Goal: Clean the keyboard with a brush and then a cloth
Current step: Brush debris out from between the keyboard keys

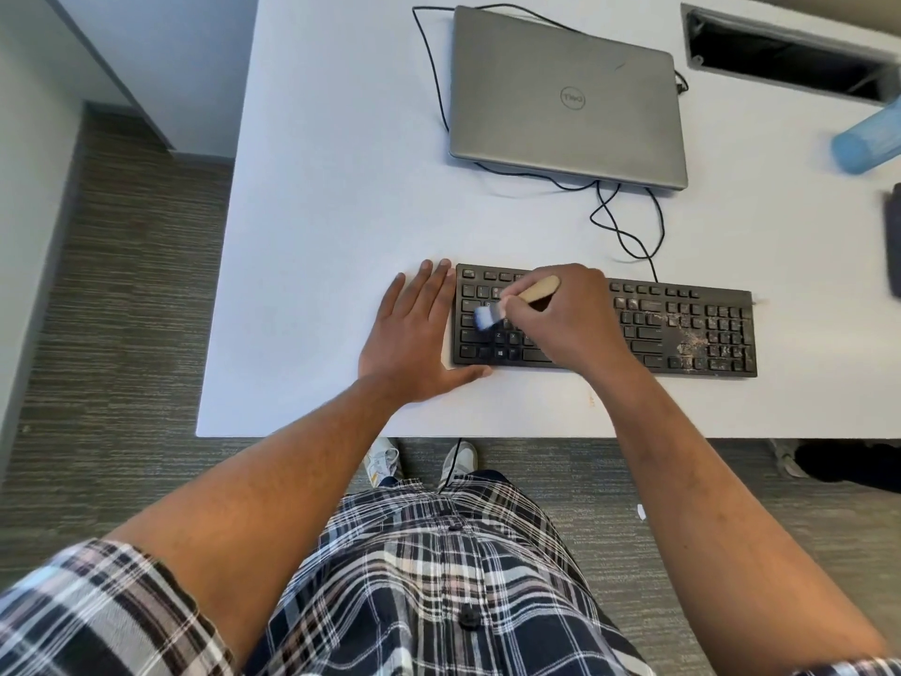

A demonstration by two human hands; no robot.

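Note:
A black keyboard [692, 334] lies on the white desk [341, 212] near its front edge. Pale crumbs and dust cover its right side around the number pad. My right hand [565, 319] grips a small brush [517, 302] with a wooden handle; its pale bristles touch the keys on the keyboard's left part. My left hand [414, 334] lies flat on the desk with straight fingers, pressed against the keyboard's left end. No cloth is in view.
A shut grey laptop [565, 100] sits behind the keyboard, with black cables [629, 222] looping between them. A blue bottle [868, 139] lies at the right edge, a dark object [894, 236] below it. A cable slot [780, 56] opens at the back right.

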